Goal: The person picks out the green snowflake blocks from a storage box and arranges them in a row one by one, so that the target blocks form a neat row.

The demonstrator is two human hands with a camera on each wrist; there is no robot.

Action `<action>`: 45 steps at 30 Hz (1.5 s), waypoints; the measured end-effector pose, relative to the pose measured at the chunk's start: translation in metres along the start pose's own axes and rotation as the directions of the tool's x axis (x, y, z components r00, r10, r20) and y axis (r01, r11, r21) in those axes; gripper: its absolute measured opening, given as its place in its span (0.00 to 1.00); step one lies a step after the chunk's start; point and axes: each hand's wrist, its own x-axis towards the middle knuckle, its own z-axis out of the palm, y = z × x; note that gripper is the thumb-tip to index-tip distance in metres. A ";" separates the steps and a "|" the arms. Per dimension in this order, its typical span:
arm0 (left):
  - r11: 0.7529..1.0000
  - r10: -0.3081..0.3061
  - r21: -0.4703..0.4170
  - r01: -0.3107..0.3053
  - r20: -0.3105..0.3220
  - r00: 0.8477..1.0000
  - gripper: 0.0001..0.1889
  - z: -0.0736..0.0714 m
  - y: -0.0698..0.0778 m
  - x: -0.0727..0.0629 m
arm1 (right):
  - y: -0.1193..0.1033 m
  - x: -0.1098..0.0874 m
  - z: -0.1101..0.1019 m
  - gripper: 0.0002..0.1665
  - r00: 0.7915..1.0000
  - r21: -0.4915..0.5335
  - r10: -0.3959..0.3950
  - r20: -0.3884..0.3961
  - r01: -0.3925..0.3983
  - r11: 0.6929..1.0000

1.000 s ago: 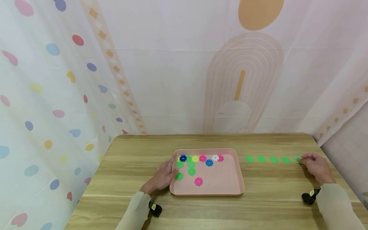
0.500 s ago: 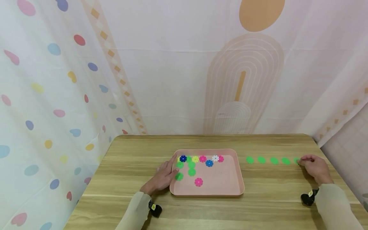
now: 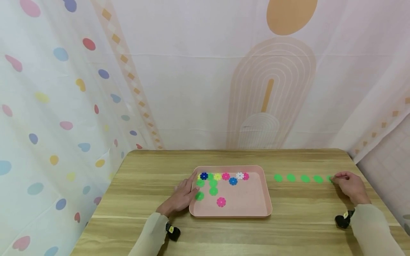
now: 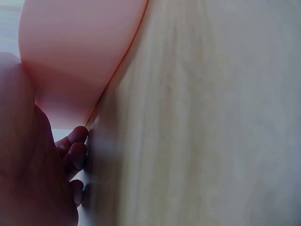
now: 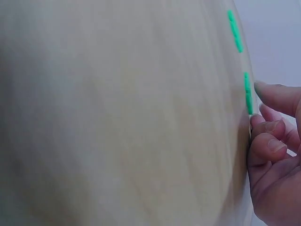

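One relaxed left hand [image 3: 180, 195] rests on a pink tray [image 3: 246, 201] of coloured discs [image 3: 221, 202]; rightward, five green discs [image 3: 305, 179] lie in a row, with the right hand [image 3: 352, 186] at the last; whether it pinches that disc, I cannot tell.

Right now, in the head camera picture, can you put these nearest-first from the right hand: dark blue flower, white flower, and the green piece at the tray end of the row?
From the right hand:
1. Green piece: outside the tray, on its right.
2. White flower: inside the tray, along the far side.
3. Dark blue flower: inside, toward the far left corner.
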 end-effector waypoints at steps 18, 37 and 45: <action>1.000 -0.004 0.005 0.004 0.010 1.000 0.35 -0.002 -0.001 0.001 | -0.052 -0.009 0.017 0.31 0.988 0.040 -0.135 0.079 0.132 0.990; 1.000 -0.011 -0.020 0.012 0.018 1.000 0.35 -0.001 0.001 0.001 | -0.151 -0.032 0.091 0.14 0.877 0.202 -0.415 0.240 0.373 0.906; 1.000 -0.009 -0.014 0.009 0.011 1.000 0.35 0.000 0.000 0.001 | -0.187 -0.052 0.141 0.08 0.783 0.254 -0.503 0.367 0.436 0.863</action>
